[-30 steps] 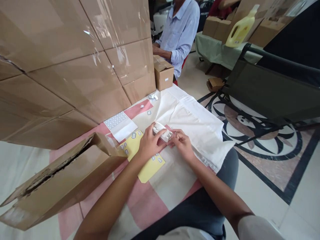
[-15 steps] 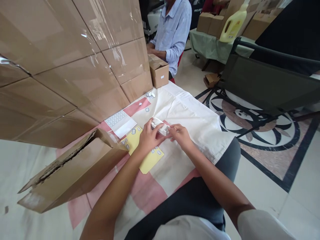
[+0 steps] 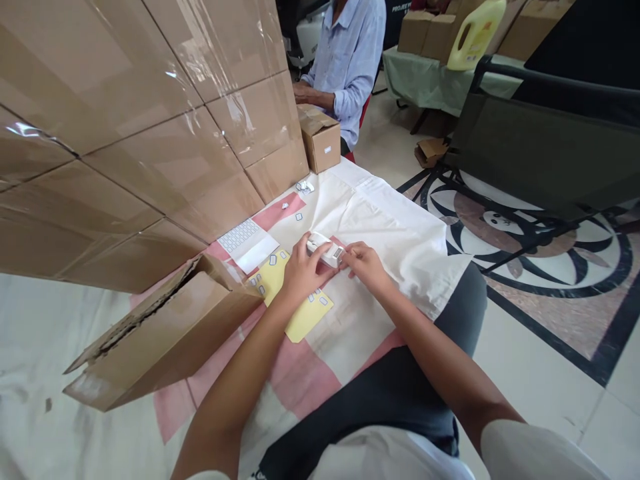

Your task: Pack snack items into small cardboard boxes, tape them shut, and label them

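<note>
My left hand (image 3: 304, 272) is wrapped round a small white device (image 3: 327, 251) with a dark rectangular window near its right end. Close against that end, my right hand (image 3: 366, 263) has thumb and fingers pinched together; what lies in the pinch is too small to make out. Under my left hand is a yellow sheet (image 3: 304, 321) bearing several small white labels with dark outlines. A white sheet (image 3: 257, 251) with rows of outlined labels lies beyond it. One loose label (image 3: 299, 217) rests on the cloth farther off.
Taped cardboard boxes (image 3: 170, 153) form a wall on the left. An opened carton (image 3: 175, 340) stands at near left, a smaller box (image 3: 321, 141) at the far corner. Beyond sits a person in a blue shirt (image 3: 353, 60). A dark chair (image 3: 545, 147) is at right.
The view has shifted slightly, so the scene sits a little differently in the picture. Both hands keep nearly the same pose at the white device.
</note>
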`<state>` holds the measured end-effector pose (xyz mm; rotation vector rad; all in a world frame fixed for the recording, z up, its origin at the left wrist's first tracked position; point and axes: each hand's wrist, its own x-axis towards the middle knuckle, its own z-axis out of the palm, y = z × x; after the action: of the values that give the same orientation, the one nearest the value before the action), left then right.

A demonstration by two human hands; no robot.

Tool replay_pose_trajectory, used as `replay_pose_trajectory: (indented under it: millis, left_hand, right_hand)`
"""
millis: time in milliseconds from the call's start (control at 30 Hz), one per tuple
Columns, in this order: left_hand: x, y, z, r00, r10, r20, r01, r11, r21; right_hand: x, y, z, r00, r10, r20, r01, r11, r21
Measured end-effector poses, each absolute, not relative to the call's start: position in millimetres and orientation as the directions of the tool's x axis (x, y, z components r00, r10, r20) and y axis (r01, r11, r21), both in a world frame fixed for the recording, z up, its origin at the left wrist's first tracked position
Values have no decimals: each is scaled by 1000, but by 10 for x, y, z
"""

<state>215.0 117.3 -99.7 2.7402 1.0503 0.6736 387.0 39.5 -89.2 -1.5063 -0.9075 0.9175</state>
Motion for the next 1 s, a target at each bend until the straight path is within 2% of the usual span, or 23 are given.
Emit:
replay_pose_trajectory:
  millis: [133, 300, 800, 1000]
  left_hand:
    - [2154, 1170, -1002, 656, 664, 358, 606, -746, 274]
    - [2153, 1167, -1006, 651, 670, 356, 612, -741, 275]
    - [2162, 1158, -995, 653, 671, 352, 615, -741, 272]
    - [2160, 1150, -1026, 659, 615, 433, 542, -788, 292]
  right_hand:
    - [3926, 410, -880, 339, 932, -126, 7, -136, -991]
    - [3952, 395, -895, 303, 946, -117, -29, -113, -993]
    - [4005, 365, -951, 239, 971, -22, 61, -38, -997]
    - [4043, 360, -953, 196, 981, 8, 103, -13, -995]
